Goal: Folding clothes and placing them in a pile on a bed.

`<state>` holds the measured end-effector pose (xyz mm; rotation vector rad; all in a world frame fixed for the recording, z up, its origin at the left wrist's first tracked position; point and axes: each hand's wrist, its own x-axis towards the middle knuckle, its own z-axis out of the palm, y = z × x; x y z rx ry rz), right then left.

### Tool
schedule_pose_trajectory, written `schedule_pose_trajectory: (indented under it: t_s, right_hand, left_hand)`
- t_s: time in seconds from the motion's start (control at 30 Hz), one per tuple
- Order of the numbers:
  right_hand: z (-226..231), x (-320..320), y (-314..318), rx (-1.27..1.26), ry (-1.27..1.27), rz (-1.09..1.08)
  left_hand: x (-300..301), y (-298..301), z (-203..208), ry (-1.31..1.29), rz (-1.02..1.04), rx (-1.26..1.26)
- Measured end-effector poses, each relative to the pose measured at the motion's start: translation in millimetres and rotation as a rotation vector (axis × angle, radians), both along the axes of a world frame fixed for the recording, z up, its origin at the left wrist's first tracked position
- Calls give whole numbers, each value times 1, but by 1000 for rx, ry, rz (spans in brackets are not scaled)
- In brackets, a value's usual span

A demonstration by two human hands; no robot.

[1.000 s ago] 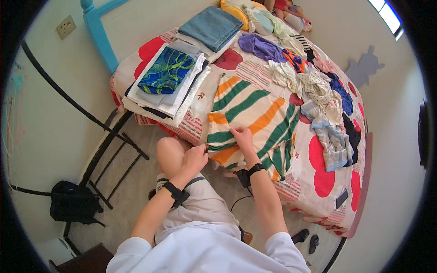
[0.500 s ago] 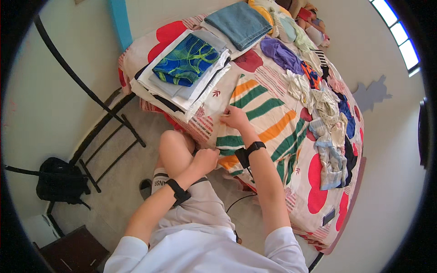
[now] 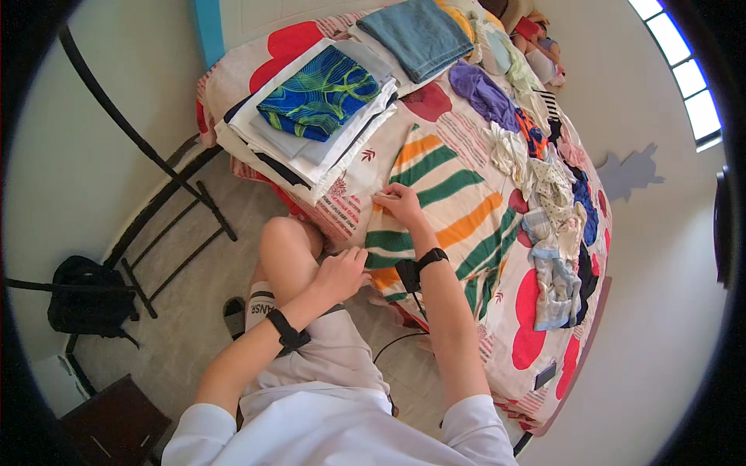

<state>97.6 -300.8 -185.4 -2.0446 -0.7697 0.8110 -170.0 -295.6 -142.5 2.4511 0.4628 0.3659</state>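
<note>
A cream garment [image 3: 466, 198] with green and orange diagonal stripes lies spread over the near side of the bed. My right hand [image 3: 400, 203] rests at its left edge, thumb and fingers pinched on the cloth. Lower on that same edge is my left hand [image 3: 342, 273], its bent fingers closed at the hem; the fingertips are partly hidden. Beyond my hands, to the left, stands a stack of folded white and grey clothes [image 3: 311, 175], topped by a blue and green patterned folded garment [image 3: 318, 93].
Folded blue jeans [image 3: 416, 39] lie at the far side of the bed [image 3: 532, 311]. Loose clothes [image 3: 556, 182] run along the right, with a phone [image 3: 545, 376] nearer. A person [image 3: 538, 50] is at the far corner. A black backpack [image 3: 92, 299] sits on the floor at left.
My left hand's fingers have straightened a little at the hem. My right hand keeps its pinch on the edge. The whole view has shifted slightly, while the clothes lie as before.
</note>
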Motion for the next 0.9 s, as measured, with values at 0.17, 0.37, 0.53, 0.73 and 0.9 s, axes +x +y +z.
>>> schedule_pose_trajectory:
  t_s: [0.17, 0.37, 0.53, 0.73, 0.9]
  right_hand:
    - [-8, 3, 0, 2, -125, 14]
    - [1, -4, 0, 7, -66, 6]
    - [-3, -1, 2, -7, -38, -7]
    - [0, -7, -1, 8, -34, -28]
    - [16, -19, 1, -21, -163, -4]
  left_hand:
    - [4, 1, -17, -115, -61, 95]
    - [7, 2, -17, -150, -117, 114]
    - [11, 4, -24, -188, -110, 90]
    - [11, 1, -12, -169, -143, -84]
    - [4, 6, -11, -125, -134, -64]
